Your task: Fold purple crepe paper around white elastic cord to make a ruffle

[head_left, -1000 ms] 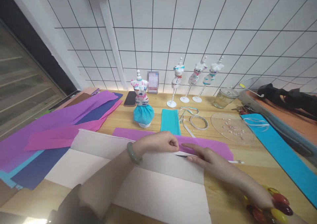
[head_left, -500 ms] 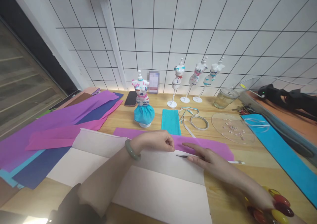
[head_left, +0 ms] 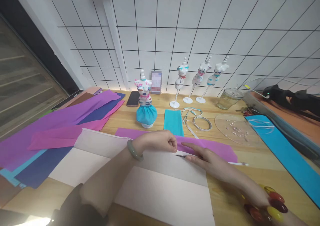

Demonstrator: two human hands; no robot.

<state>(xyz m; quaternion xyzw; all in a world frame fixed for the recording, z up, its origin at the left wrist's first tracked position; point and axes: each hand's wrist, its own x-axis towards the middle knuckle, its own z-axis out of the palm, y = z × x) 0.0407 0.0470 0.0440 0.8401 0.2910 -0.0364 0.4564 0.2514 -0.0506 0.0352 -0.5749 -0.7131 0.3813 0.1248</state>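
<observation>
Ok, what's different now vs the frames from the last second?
Both hands shifted slightly left along the pale sheet's far edge: left hand first, then right hand, carrying the dark pointed tool with it. No new grip or release visible. Purple strip, pale sheet and blue-skirted mannequin stayed put; the camera view just drifted a bit.

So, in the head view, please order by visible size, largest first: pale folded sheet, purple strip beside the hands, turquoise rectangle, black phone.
1. Pale folded sheet
2. Purple strip
3. Turquoise rectangle
4. Black phone, partly hidden
</observation>
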